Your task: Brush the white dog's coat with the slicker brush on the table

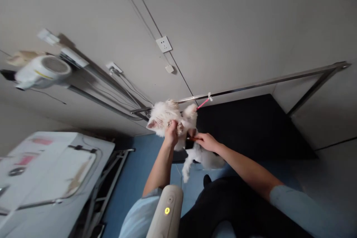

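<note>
A small white fluffy dog (163, 114) is at the left end of the black table (237, 126), its pink ear on the left side. My left hand (171, 134) is closed on the dog near its head and a front paw; exactly which part lies in the fingers I cannot tell. Against the dog's body, my right hand (208, 141) grips a small tool with an orange-brown handle (194, 139) and a dark end. What kind of tool it is does not show clearly. White fur hangs below my right hand, over the table's near edge.
A metal bar (251, 84) runs above the table, with a pink strap (203, 103) tied to it. A white dryer (46, 70) hangs on an arm at left. Another white table (50, 171) stands lower left. Wall sockets (164, 44) and cables are behind.
</note>
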### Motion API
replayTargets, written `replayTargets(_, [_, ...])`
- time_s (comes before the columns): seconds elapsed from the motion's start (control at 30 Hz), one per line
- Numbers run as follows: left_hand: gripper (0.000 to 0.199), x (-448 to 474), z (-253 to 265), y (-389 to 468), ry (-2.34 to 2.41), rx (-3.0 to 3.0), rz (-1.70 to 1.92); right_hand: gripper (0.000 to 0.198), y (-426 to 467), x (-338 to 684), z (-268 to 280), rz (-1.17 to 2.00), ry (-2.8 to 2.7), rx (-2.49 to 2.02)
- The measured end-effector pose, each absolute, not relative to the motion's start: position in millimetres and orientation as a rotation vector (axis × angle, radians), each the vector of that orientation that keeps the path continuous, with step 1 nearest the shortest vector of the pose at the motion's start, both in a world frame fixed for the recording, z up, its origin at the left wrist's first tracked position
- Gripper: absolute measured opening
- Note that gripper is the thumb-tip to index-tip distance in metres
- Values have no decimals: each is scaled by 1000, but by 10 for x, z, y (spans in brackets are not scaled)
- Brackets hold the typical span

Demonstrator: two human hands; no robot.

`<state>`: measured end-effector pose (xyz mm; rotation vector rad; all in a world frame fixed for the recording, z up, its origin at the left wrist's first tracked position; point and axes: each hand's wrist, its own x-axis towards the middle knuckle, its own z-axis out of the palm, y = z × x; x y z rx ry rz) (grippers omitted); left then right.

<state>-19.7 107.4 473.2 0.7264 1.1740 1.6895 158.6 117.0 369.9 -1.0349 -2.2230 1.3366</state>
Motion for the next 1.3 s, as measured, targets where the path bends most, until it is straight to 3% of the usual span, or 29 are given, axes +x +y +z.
replayTargets(0.1, [62,-325,4798,988,1186,920,1600,24,1127,1484,3500,1381,-2272,-1132])
replayTargets(0.23, [65,-379,4915,811,1181,980,1586,32,1265,1354,3529,1232,-2192,-764])
replayTargets(0.4, [63,-472,5134,552,1072,1078,1647,26,1448,1375,3606,1035,-2685,-934])
replayTargets(0.6, [61,-516,5205,379,943,1319,1572,28,1577,1125,4054,782,-2640,-504])
replayTargets(0.77, [60,-597,5152,227,977,1321,1597,26,1649,1089,4244,589,-2843,-913])
replayTargets(0.93, [64,-723,5123,150,1091,1262,1639,32,1490,976,4166,749,-2731,-564])
replayTargets(1.1, [65,-781,5106,117,1095,1248,1659,31,1478,910,4126,711,-2788,-942])
replayTargets(1.3, [66,-838,5035,59,1141,1223,1686,31,1455,873,4042,832,-2722,-705])
